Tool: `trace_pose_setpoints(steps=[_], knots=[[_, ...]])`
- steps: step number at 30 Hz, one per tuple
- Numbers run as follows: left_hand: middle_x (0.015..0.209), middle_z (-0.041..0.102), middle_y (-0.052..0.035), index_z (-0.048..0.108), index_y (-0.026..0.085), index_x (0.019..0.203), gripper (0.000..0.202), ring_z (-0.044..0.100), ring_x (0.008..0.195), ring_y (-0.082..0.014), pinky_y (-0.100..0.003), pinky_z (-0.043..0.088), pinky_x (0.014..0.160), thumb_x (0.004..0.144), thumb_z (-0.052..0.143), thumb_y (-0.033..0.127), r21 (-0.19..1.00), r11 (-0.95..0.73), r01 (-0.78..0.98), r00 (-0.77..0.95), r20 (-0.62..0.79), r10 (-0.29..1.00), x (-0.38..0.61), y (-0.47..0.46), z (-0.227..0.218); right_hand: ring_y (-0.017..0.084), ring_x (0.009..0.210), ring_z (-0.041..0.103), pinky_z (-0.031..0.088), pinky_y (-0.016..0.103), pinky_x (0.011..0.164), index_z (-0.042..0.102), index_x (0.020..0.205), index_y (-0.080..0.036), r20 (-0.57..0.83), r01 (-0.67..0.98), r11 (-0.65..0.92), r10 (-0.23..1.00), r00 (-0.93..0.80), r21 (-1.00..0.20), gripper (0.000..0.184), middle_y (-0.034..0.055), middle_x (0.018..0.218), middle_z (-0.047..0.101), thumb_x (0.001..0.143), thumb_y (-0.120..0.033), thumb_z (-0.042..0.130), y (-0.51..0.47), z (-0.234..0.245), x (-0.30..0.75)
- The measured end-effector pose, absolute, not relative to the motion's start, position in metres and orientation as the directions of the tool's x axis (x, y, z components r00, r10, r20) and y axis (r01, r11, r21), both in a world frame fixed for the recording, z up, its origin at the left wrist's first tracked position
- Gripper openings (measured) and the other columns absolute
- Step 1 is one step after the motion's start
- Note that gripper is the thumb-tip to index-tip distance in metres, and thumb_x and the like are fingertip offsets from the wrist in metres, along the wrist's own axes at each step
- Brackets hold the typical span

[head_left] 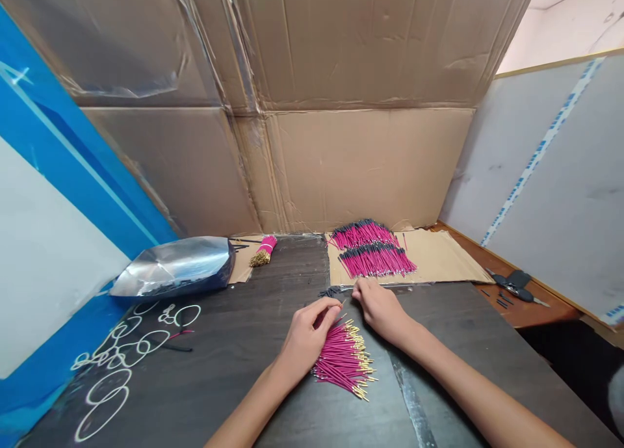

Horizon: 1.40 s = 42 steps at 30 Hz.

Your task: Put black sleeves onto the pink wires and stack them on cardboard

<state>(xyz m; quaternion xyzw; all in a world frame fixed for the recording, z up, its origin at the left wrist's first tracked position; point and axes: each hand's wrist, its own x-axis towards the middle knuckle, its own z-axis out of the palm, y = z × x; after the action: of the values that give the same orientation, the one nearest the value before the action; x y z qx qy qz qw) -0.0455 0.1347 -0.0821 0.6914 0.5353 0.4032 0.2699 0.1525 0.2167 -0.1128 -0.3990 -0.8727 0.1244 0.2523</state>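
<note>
Counts, largest first.

- Brown cardboard wall (361, 168): several taped panels, filling the upper frame.
- Dark wood-grain counter (234, 383): one, with white drawn rings (117, 350) at lower left.
- Silver foil bag (175, 269): one, centre left; contents hidden.
- Flat cardboard sheet (443, 259): one, carrying two rows of pink black-tipped wires (373, 259).
- Loose pile of pink gold-tipped wires (341, 363): one, lower centre.
- Left hand (307, 334): fingers bent, tips on the pile's upper edge; cannot tell if any wire is gripped.
- Right hand (380, 308): fingertips pressed together on the counter just above the pile; anything pinched is too small to see.
- Tied pink wire bundle (264, 250): one.
- Black hand tool (514, 284): one, at right.
- Blue-printed tape (541, 149): unreadable.
</note>
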Motion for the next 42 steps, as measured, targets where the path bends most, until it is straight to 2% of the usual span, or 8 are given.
trace_pose_setpoints(steps=[3,6,10,14,22,26,30,42], knots=[[0.095,0.074,-0.0006,0.072,0.022,0.099,0.030,0.064,0.084,-0.0172,-0.027,0.046,0.078,0.103,0.049,0.040,0.788,-0.279,0.549,0.134,0.246,0.960,-0.046,0.134,-0.081,0.019,0.082,0.056,0.044,0.029,0.075,0.048,0.094,-0.023,0.412,0.424,0.659,0.735,-0.538,-0.621,0.014,0.0033,0.090,0.061,0.106,-0.022,0.040,0.208,-0.107,0.152],[0.099,0.073,-0.0020,0.071,0.022,0.102,0.031,0.065,0.089,-0.0179,-0.028,0.047,0.082,0.105,0.044,0.037,0.786,-0.303,0.540,0.187,0.239,0.953,-0.046,0.132,-0.080,0.018,0.081,0.057,0.044,0.028,0.076,0.051,0.094,-0.022,0.467,0.307,0.669,0.713,-0.523,-0.677,0.014,0.0026,0.089,0.061,0.105,-0.025,0.043,0.199,-0.103,0.148],[0.106,0.074,-0.0032,0.072,0.022,0.105,0.031,0.067,0.097,-0.0187,-0.030,0.048,0.091,0.105,0.043,0.032,0.783,-0.327,0.529,0.206,0.256,0.945,-0.046,0.132,-0.080,0.018,0.079,0.059,0.045,0.028,0.075,0.056,0.095,-0.022,0.492,0.292,0.671,0.716,-0.495,-0.682,0.013,0.0025,0.087,0.063,0.104,-0.026,0.047,0.194,-0.104,0.146],[0.108,0.074,-0.0035,0.073,0.023,0.107,0.030,0.067,0.098,-0.0188,-0.030,0.050,0.091,0.104,0.044,0.031,0.765,-0.339,0.547,0.203,0.272,0.941,-0.047,0.133,-0.084,0.017,0.076,0.059,0.045,0.028,0.073,0.058,0.096,-0.023,0.518,0.305,0.655,0.744,-0.423,-0.692,0.012,0.0021,0.086,0.064,0.103,-0.027,0.050,0.193,-0.105,0.147],[0.108,0.075,-0.0056,0.073,0.021,0.108,0.029,0.067,0.098,-0.0190,-0.031,0.050,0.091,0.104,0.047,0.032,0.730,-0.431,0.531,0.264,0.341,0.902,-0.044,0.139,-0.095,0.018,0.081,0.062,0.047,0.028,0.076,0.058,0.096,-0.022,0.529,0.337,0.695,0.709,-0.466,-0.635,0.012,0.0034,0.089,0.066,0.103,-0.027,0.049,0.186,-0.101,0.148],[0.092,0.072,-0.0018,0.069,0.018,0.099,0.027,0.062,0.079,-0.0153,-0.027,0.046,0.076,0.103,0.047,0.034,0.729,-0.368,0.577,0.195,0.315,0.929,-0.042,0.141,-0.091,0.019,0.085,0.064,0.050,0.029,0.078,0.060,0.101,-0.022,0.498,0.283,0.653,0.735,-0.460,-0.702,0.015,0.0047,0.094,0.067,0.104,-0.030,0.049,0.190,-0.104,0.151],[0.066,0.054,0.0043,0.062,0.017,0.084,0.030,0.045,0.060,-0.0116,-0.024,0.035,0.061,0.101,0.048,0.037,0.709,-0.312,0.632,0.134,0.296,0.946,-0.044,0.141,-0.088,0.020,0.092,0.065,0.053,0.031,0.080,0.062,0.106,-0.021,0.477,0.252,0.628,0.745,-0.466,-0.736,0.017,0.0066,0.101,0.068,0.104,-0.033,0.049,0.193,-0.105,0.153],[0.065,0.049,0.0048,0.060,0.017,0.081,0.028,0.043,0.061,-0.0110,-0.024,0.030,0.062,0.101,0.045,0.031,0.703,-0.310,0.640,0.144,0.287,0.947,-0.045,0.142,-0.090,0.021,0.095,0.066,0.054,0.032,0.081,0.062,0.110,-0.021,0.499,0.267,0.668,0.714,-0.490,-0.694,0.015,0.0078,0.105,0.069,0.103,-0.029,0.051,0.195,-0.107,0.155]])
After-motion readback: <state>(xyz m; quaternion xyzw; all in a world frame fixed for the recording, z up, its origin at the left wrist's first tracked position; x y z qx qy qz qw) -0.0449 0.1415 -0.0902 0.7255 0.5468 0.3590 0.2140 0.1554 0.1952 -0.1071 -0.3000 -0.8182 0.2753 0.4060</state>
